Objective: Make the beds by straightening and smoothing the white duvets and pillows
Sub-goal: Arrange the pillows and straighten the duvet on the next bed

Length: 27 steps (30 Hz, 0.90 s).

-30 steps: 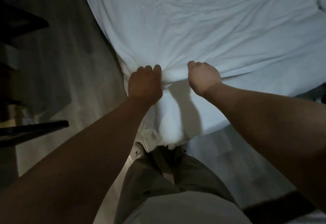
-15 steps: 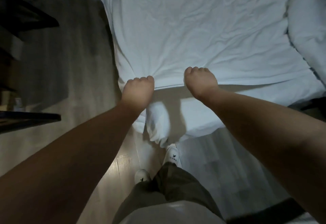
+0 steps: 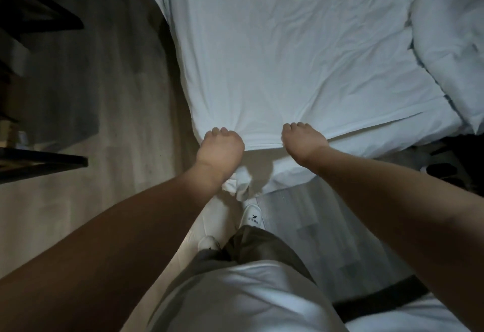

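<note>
A white duvet lies spread across the bed, lightly wrinkled. My left hand grips its near edge close to the bed's left corner, fingers curled over the fabric. My right hand grips the same edge a little to the right. The cloth is stretched taut between them, with creases fanning out from both hands. A loose corner of white fabric hangs below my left wrist. A white pillow lies bunched at the right side of the bed.
Pale wooden floor runs along the left of the bed. Dark furniture juts in from the left edge. My white shoes stand at the bed's foot. Dark items lie on the floor at right.
Both hands have pulled the duvet edge back toward me and moved apart. The bunched fold between them has flattened, and more of the bed and the pillow has come into view.
</note>
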Each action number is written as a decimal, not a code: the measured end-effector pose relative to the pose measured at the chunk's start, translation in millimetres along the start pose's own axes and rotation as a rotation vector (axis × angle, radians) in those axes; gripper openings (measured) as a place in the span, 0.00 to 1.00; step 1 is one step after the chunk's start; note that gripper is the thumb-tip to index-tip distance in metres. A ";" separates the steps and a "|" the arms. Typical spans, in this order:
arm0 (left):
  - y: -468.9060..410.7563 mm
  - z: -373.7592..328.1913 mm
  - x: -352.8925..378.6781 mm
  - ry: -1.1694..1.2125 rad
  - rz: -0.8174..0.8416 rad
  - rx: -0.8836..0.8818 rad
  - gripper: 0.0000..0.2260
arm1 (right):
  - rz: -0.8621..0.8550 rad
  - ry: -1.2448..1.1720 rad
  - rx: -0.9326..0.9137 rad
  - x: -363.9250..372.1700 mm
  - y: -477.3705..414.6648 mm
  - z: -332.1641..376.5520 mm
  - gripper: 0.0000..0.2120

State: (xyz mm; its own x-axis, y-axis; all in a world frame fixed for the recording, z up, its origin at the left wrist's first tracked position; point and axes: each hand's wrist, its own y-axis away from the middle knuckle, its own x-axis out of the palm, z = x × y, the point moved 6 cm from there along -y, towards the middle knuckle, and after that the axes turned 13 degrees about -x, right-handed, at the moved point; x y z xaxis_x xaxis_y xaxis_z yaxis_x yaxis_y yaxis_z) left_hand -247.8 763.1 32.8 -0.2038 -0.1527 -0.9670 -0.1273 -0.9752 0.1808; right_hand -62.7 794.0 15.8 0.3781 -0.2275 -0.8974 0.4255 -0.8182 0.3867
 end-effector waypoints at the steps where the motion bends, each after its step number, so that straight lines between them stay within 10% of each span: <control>1: 7.5 -6.0 7.5 -0.015 0.008 0.015 0.14 | -0.004 0.000 -0.003 5.1 7.1 2.9 0.12; 16: 15.3 -8.7 81.8 0.013 0.199 -0.068 0.18 | 0.055 -0.342 -0.003 56.0 12.6 27.4 0.19; 27: 9.9 -115.2 90.7 0.446 0.267 -0.473 0.45 | 0.047 -0.506 -0.154 26.7 7.8 4.0 0.12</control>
State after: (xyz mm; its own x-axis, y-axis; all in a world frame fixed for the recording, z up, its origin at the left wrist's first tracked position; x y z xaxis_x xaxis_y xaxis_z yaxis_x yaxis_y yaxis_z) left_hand -155.7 721.2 -73.8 0.2609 -0.3485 -0.9003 0.3285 -0.8448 0.4223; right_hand -52.6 779.5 -6.1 -0.0281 -0.5191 -0.8543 0.5475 -0.7230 0.4213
